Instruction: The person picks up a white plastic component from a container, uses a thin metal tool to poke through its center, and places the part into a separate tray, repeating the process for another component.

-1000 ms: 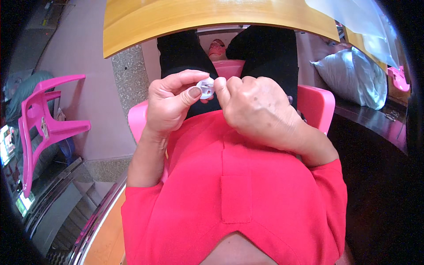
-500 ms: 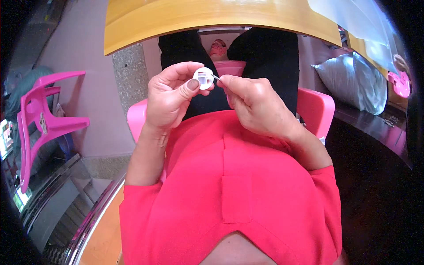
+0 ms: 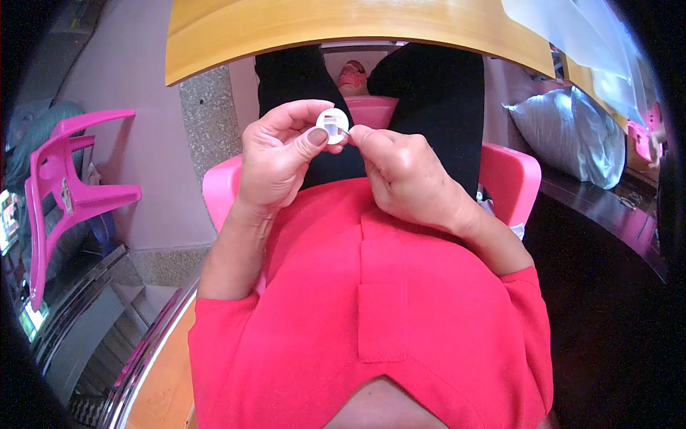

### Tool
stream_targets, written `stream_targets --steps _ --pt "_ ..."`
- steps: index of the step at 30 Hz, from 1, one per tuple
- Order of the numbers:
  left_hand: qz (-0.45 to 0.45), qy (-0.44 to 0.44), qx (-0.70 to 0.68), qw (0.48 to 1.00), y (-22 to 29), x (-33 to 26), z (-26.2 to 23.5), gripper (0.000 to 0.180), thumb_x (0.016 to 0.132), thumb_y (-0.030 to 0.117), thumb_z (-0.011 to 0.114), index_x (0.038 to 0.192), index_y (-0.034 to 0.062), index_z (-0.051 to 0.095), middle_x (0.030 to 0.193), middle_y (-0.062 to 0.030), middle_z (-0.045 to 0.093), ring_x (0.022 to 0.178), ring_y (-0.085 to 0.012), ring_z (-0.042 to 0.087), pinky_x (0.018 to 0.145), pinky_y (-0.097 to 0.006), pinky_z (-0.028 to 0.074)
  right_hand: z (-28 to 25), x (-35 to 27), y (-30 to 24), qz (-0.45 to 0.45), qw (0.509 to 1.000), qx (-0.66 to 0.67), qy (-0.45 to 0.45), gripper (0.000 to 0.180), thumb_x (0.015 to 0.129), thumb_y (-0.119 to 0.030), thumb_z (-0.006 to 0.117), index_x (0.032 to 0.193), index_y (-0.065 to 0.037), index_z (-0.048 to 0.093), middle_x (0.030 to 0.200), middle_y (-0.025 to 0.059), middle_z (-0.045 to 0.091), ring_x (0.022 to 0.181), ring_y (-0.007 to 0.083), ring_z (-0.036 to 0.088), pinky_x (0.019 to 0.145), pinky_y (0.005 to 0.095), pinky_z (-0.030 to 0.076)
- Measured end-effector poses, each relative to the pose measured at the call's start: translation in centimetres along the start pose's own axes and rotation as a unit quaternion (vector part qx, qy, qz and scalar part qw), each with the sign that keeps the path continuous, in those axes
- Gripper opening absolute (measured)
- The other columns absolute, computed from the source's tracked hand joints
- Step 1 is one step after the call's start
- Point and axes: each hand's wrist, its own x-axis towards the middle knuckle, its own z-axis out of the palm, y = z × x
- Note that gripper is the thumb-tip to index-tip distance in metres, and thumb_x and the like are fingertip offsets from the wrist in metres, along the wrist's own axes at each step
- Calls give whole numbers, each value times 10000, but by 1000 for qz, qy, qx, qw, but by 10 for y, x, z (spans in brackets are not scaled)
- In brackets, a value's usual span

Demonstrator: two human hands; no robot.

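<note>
My left hand (image 3: pixel 282 154) holds a small round white plastic piece (image 3: pixel 326 114) by its edge, between the thumb and the fingers. A roughly square opening shows in the middle of this piece, with something pale inside. My right hand (image 3: pixel 407 168) is closed around a thin metal tool, pinched between thumb and forefinger. The short bit of the thin metal tool (image 3: pixel 347 132) that shows meets the right rim of the white piece. The rest of it is hidden in my fingers, so its kind cannot be told. Both hands are above my lap.
The edge of a yellow wooden table (image 3: pixel 357 25) lies just beyond my hands. I sit on a pink plastic chair (image 3: pixel 511 182). Another pink chair (image 3: pixel 64 186) stands at the left by the wall. A large pale sack (image 3: pixel 568 132) rests on the right.
The tool's tip has moved slightly down along the right side of the white piece. My right hand has dropped and turned a little, while my left keeps its grip.
</note>
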Motion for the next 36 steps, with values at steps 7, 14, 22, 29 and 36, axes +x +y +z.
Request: stream_targets --steps 7,14,22,29,36 --pt "20 -1 50 999 -2 -3 0 277 826 -21 669 1093 -65 610 967 -133 666 857 -173 650 779 -282 548 -3 -2 -11 -14 980 -189 -55 127 773 -64 544 876 3 514 689 169 605 590 314 640 493 395 526" --pt "48 19 185 981 -4 -9 11 233 822 -72 650 1054 -46 643 993 -87 642 877 -133 624 779 -247 528 -8 2 -31 17 925 -348 -153 185 775 -58 568 924 50 545 695 155 602 595 249 650 486 330 519" --pt "105 -21 361 927 -7 -10 17 185 827 -68 644 1011 -51 642 999 -81 631 857 -116 610 763 -222 508 -16 4 -37 -15 902 -380 -204 203 792 -71 554 937 70 562 695 168 618 596 246 651 483 326 517" --pt "13 -15 96 995 6 0 -5 250 893 60 611 1118 -48 590 944 -116 662 787 -169 643 684 -258 517 -30 1 -29 -4 952 -275 -136 237 748 -23 575 979 22 541 692 136 591 629 282 629 537 357 503" --pt "-31 -18 35 999 9 -3 -3 249 930 98 565 1133 -39 611 928 -131 666 773 -185 654 667 -265 519 -25 -4 -23 -23 967 -243 -76 307 733 -5 599 1036 29 572 668 111 566 596 260 610 512 343 487"
